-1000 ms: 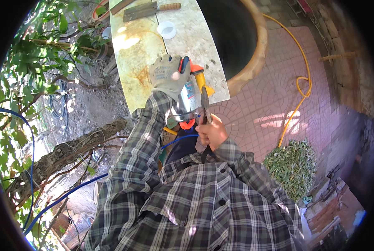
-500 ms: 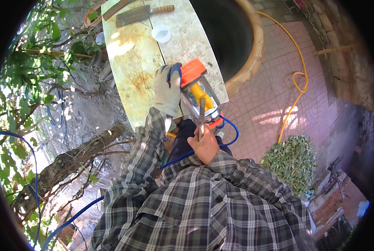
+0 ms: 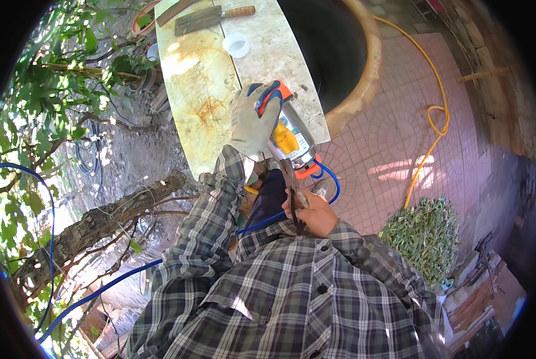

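Observation:
My left hand [image 3: 251, 119], in a grey-and-blue glove, grips an electric device [image 3: 294, 137] by its orange top end, above the near edge of the pale board [image 3: 199, 90]. The device has a cylindrical metal body, a yellow piece on its side, an orange lower end and a blue cord. My bare right hand [image 3: 310, 209] is closed on a dark hand tool [image 3: 289, 175], perhaps pliers, whose top is just below the device. On the board lie a cleaver [image 3: 197, 20] and a white ring or shallow cup [image 3: 236, 45].
A large round dark-mouthed vat [image 3: 368, 84] adjoins the board on the right. A yellow hose [image 3: 438, 87] runs over pink tiles to a pile of cut leaves [image 3: 419, 239]. A thick branch [image 3: 88, 227], foliage and a blue hose [image 3: 100, 287] are at the left.
The device has turned in my left hand, its orange lower end now lying to the right. My right hand and tool have moved down from the yellow piece.

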The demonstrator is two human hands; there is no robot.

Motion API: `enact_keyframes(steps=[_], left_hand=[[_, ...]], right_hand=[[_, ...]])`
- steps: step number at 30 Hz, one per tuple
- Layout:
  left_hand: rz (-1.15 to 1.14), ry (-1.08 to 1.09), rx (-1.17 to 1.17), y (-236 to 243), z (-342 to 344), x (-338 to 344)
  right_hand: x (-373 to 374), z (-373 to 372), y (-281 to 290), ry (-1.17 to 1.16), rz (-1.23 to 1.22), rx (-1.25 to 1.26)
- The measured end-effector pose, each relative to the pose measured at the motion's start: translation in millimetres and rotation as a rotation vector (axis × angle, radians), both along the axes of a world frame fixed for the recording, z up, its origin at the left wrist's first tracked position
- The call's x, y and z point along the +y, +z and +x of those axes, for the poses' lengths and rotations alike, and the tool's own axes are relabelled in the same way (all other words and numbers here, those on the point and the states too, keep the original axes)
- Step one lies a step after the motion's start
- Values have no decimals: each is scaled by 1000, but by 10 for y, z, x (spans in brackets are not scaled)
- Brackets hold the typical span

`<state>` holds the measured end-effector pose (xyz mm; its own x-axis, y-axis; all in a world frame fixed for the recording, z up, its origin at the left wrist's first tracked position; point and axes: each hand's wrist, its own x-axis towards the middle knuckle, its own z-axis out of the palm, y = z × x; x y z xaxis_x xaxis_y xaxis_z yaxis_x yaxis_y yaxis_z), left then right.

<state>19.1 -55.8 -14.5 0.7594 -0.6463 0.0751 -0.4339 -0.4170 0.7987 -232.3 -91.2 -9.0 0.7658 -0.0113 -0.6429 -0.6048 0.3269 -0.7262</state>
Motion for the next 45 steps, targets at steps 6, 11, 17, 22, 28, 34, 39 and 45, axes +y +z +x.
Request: enact_keyframes(steps=[6, 11, 17, 22, 28, 34, 39, 45], left_hand=[[-143, 12, 50, -93, 65, 132], [14, -96, -53, 24, 114, 21], [69, -168, -101, -66, 150, 37], [145, -174, -86, 11, 96, -15], [173, -227, -122, 240, 35, -88], [110, -295, -59, 257, 43, -85], [80, -221, -180, 162, -21, -36], [167, -305, -92, 284, 0, -68]], right_hand=[[-424, -15, 388, -79, -29, 1], [-960, 215, 419, 294, -911, -319], [-1247, 518, 526, 573, -957, -244], [-1432, 693, 743, 812, -1149, -207], [-1459, 858, 857, 909, -1045, -204], [-1621, 1047, 821, 1117, -1116, -198], [-1757, 1196, 717, 1191, -1106, -312], [-1702, 1293, 880, 1234, -962, -61]])
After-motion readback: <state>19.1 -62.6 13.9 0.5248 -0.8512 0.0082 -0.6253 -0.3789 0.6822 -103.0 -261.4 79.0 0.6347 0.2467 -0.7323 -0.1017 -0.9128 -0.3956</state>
